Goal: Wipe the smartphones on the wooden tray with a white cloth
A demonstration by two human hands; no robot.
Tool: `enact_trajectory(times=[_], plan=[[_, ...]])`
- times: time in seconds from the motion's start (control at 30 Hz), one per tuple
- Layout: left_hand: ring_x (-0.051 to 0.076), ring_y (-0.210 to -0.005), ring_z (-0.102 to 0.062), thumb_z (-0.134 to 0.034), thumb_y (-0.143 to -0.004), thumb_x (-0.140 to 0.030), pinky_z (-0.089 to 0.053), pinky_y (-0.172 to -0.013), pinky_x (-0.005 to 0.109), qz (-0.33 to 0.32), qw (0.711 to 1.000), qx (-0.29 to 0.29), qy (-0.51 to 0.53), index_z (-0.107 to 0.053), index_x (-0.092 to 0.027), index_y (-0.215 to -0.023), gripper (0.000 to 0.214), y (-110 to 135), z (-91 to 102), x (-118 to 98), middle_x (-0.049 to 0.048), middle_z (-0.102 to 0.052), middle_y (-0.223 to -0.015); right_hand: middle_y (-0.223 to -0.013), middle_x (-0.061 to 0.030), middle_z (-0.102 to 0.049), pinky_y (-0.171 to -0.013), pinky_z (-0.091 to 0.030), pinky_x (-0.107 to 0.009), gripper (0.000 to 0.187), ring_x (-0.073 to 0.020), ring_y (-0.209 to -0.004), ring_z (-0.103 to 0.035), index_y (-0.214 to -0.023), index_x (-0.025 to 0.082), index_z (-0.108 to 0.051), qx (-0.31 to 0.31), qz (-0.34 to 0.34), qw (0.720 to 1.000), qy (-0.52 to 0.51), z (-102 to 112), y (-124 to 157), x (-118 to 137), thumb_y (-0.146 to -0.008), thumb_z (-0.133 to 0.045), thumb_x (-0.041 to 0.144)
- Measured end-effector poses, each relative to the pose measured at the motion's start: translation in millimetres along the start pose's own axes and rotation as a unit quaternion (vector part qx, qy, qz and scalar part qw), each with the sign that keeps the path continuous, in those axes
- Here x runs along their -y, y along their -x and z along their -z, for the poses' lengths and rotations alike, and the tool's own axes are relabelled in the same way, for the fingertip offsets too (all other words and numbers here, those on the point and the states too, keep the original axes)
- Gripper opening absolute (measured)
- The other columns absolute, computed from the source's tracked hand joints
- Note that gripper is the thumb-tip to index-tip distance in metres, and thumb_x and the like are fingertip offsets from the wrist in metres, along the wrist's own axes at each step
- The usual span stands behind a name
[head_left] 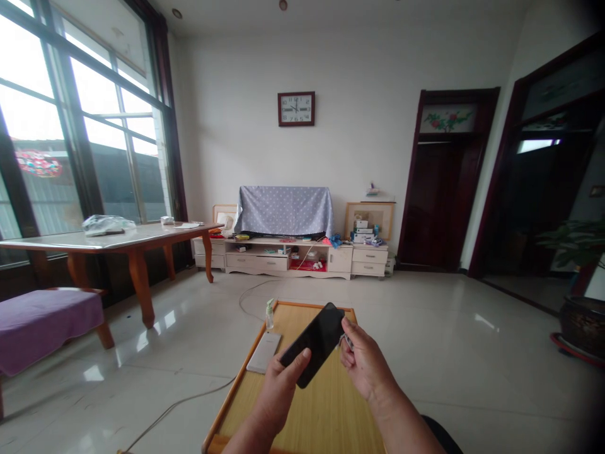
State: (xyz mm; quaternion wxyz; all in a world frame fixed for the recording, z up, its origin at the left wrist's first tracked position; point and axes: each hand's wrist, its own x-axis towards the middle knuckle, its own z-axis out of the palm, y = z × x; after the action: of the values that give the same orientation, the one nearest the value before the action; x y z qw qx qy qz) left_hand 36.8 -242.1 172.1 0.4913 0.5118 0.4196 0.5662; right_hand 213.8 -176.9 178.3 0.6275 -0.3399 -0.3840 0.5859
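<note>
Phone [312, 344] sits in my hands at 12 o'clock, black and dark-screened, its long axis tilted from my 7 toward my 1. My left hand [278, 394] is nearer its lower end and has hold of it, curled nearly shut with the thumb across the face. My right hand [366, 360] is half open at the upper end, its bent fingers just beside the phone's edge and pinching something small and grey. I can't tell what that is, or whether this hand grips the phone too.

Below my hands is a low bamboo table [331, 410] with an orange rim. On it, at 11 o'clock, lies a white box [263, 352], and a pump bottle [269, 314] stands just past it near the far edge. A cable [189, 400] trails over the floor at 9 o'clock.

Farther out, a purple-covered bench [42, 328] stands at 10 o'clock, and a long wooden table [142, 236] holding a plastic bag [108, 225] stretches before the window [80, 120]. At 12 o'clock, a white cabinet [288, 260] stands beneath a wall clock [296, 108]. A door [447, 180] stands at 1 o'clock, and a potted plant [576, 243] at 2 o'clock.
</note>
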Motion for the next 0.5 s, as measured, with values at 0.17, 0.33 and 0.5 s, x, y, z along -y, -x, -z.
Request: enact_trajectory(times=[0.17, 0.33, 0.5], plan=[[0.01, -0.062, -0.038, -0.067, -0.085, -0.054, -0.03, -0.058, 0.023, -0.086, 0.989, -0.061, -0.105, -0.064, -0.018, -0.076, 0.038, -3.7, -0.2, -4.2, -0.0053, -0.048, -0.065, -0.08, -0.0033, -0.069, -0.049, -0.042, -0.024, 0.045, -0.016, -0.067, -0.061, -0.097, 0.02, -0.07, -0.082, 0.095, 0.987, 0.096, 1.2, 2.3, 8.0, -0.085, -0.065, 0.063], [0.015, -0.073, -0.054, -0.061, -0.092, -0.044, -0.039, -0.074, 0.029, -0.222, 0.925, -0.106, -0.291, -0.069, -0.022, -0.086, 0.024, -2.5, 2.2, -7.1, -0.002, -0.062, -0.074, -0.108, -0.0076, -0.073, -0.074, -0.055, -0.031, 0.049, -0.0181, -0.084, -0.066, -0.121, 0.021, -0.068, -0.045, 0.222, 0.953, 0.202, -9.4, 12.1, 28.4, -0.091, -0.059, 0.059], [0.016, -0.077, -0.06, -0.058, -0.095, -0.033, -0.038, -0.091, 0.036, -0.295, 0.863, -0.089, -0.401, -0.07, -0.028, -0.105, 0.017, 3.6, -0.9, -13.5, -0.0019, -0.067, -0.078, -0.109, -0.0088, -0.073, -0.071, -0.057, -0.031, 0.046, -0.0206, -0.088, -0.067, -0.123, 0.022, -0.068, -0.028, 0.282, 0.921, 0.269, -17.7, 15.0, 44.8, -0.094, -0.056, 0.056]])
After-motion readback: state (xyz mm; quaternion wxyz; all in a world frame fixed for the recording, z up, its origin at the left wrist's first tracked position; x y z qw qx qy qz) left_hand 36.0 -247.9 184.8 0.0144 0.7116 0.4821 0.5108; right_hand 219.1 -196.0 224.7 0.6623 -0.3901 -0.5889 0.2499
